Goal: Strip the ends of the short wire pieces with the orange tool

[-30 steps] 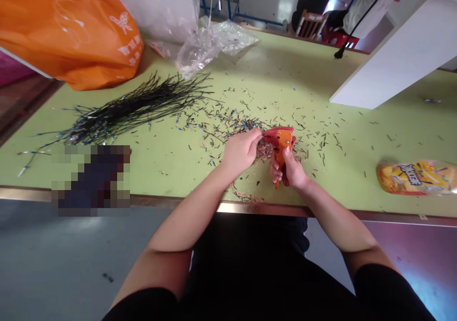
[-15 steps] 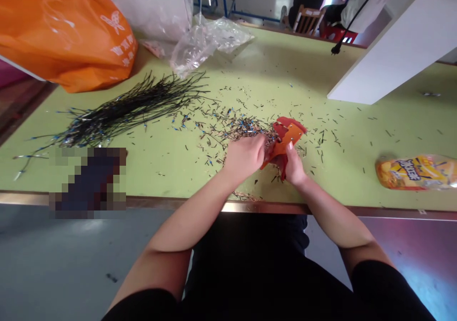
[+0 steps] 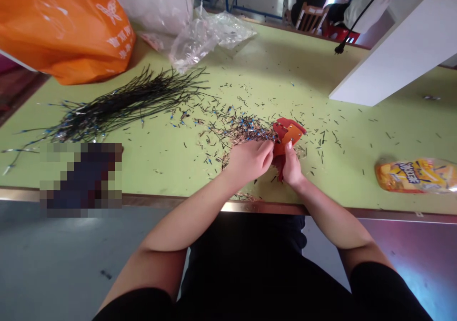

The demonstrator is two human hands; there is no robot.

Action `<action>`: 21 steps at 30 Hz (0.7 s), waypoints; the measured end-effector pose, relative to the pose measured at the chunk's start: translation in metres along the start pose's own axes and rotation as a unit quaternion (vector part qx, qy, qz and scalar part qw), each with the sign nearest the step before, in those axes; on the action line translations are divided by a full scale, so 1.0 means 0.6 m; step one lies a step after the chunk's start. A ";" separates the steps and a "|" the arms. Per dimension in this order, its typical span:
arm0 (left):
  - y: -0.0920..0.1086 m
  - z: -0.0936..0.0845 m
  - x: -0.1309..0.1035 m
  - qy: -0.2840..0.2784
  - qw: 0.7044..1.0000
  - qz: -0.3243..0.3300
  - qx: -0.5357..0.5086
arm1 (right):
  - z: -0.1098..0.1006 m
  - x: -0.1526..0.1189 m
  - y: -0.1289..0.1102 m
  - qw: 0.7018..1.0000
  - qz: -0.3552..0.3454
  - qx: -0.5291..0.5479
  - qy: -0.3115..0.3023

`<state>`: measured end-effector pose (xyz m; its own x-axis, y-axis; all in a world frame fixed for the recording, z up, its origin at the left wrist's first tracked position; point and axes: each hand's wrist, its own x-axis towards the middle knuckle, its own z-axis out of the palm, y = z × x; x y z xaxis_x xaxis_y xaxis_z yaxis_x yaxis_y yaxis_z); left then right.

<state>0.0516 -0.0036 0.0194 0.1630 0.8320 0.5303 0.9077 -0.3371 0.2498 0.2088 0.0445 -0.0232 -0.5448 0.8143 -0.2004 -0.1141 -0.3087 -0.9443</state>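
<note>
My right hand (image 3: 293, 166) is closed round an orange and red wire stripper (image 3: 293, 133), its thumb lying along the tool's body. Close against the stripper's left side, my left hand (image 3: 252, 159) has its fingers pinched together; what they hold is hidden, though thin wire bits lie right by them. Under and behind the left hand spreads a heap of short wire offcuts (image 3: 246, 128), black, copper-coloured and blue. To the left lies a bundle of long black wires (image 3: 132, 97) with blue and silvery ends.
An orange bag (image 3: 67, 30) and clear plastic bags (image 3: 200, 37) stand at the back left. A white panel (image 3: 389, 49) rises at the right, above a yellow snack packet (image 3: 414, 175). A blurred-out dark object (image 3: 84, 178) lies at the front left edge of the green table (image 3: 160, 178).
My left hand has shifted slightly right and down against the stripper, covering more of its lower part. My right hand keeps its grip. The view has shifted a little.
</note>
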 end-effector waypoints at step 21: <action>0.006 0.000 0.002 -0.019 0.999 -0.009 -0.043 | 0.025 -0.013 -0.026 0.986 -0.043 -0.077 0.145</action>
<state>0.0551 -0.0036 0.0208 0.1627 0.8540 0.4941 0.8742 -0.3569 0.3291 0.2022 0.0353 -0.0030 -0.2766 0.9471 -0.1628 -0.0093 -0.1720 -0.9851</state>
